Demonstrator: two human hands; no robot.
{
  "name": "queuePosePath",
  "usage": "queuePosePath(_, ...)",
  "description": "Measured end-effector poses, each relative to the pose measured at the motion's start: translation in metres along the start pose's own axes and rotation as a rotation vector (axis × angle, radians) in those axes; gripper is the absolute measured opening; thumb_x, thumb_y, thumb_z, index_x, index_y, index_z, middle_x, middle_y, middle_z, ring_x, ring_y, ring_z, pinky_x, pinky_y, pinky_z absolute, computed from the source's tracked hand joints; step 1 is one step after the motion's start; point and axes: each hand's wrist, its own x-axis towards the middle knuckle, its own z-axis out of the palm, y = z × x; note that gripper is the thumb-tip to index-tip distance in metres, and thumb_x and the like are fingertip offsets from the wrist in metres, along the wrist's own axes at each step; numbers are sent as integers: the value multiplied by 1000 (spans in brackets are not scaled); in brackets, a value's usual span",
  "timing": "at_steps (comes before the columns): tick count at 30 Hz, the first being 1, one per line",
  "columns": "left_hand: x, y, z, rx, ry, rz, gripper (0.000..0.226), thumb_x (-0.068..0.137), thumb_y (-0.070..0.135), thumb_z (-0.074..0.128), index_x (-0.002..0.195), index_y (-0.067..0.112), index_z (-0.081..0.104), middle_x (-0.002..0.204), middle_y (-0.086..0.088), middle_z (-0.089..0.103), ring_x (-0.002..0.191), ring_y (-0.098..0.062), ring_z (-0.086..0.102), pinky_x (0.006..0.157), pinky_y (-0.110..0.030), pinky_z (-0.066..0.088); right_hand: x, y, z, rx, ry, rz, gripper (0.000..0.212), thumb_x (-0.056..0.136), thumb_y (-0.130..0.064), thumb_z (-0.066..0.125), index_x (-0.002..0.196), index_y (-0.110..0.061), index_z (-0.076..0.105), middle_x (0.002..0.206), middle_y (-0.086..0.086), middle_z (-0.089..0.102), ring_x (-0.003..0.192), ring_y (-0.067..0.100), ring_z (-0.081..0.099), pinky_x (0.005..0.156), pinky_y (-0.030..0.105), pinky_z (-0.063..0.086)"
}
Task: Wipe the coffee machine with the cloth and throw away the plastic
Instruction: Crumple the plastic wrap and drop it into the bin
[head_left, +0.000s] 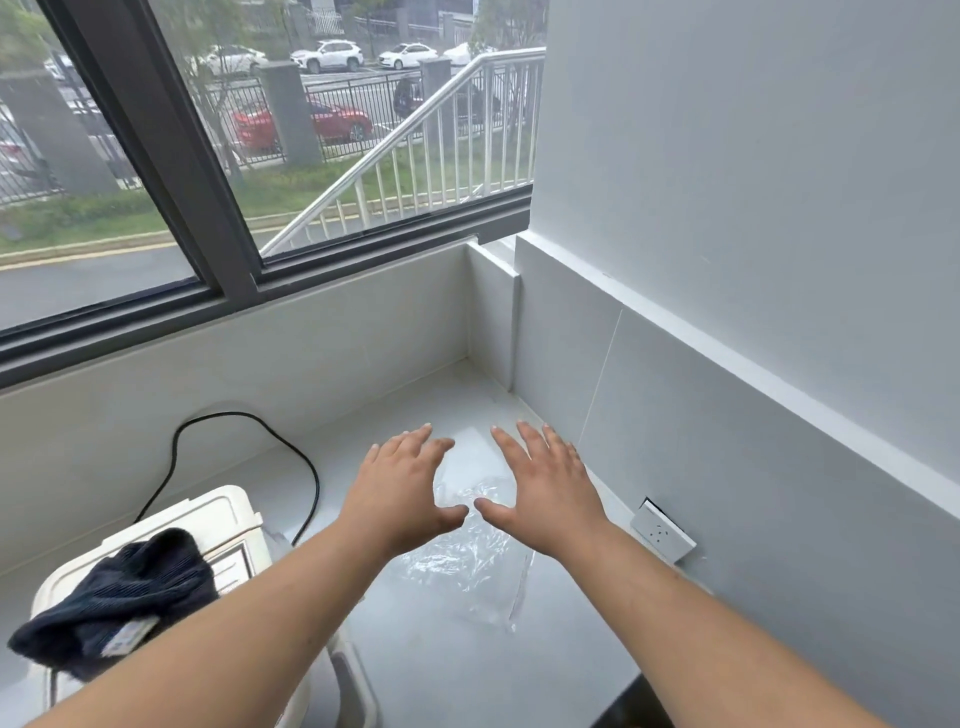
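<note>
A clear crumpled plastic sheet lies flat on the white counter, between and just below my two hands. My left hand hovers over its left edge, palm down, fingers spread, holding nothing. My right hand hovers over its right edge, also spread and empty. The thumbs nearly meet above the plastic. A cream coffee machine stands at the lower left, partly hidden by my left forearm. A dark blue cloth lies bunched on the machine's top.
A black power cord loops from the machine along the back wall. A white wall socket sits low on the right wall. The counter ends in a corner under a large window, with its front edge at lower right.
</note>
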Motion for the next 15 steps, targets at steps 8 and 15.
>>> queuePosePath(8,16,11,26,-2,-29,-39,91,78,71,66,157,39,34,172,4,24,156,-21,26,127,-46,21,10,13,24,8,-56,-33,98,85,-77,50,164,-41,4,175,2,7,161,32,1,129,53,6)
queuePosePath(15,26,6,46,33,-97,-103,92,77,68,66,157,40,30,173,3,21,156,-24,24,127,-49,21,24,20,43,23,-105,-53,98,85,-75,51,163,-42,2,175,2,6,161,32,1,128,53,5)
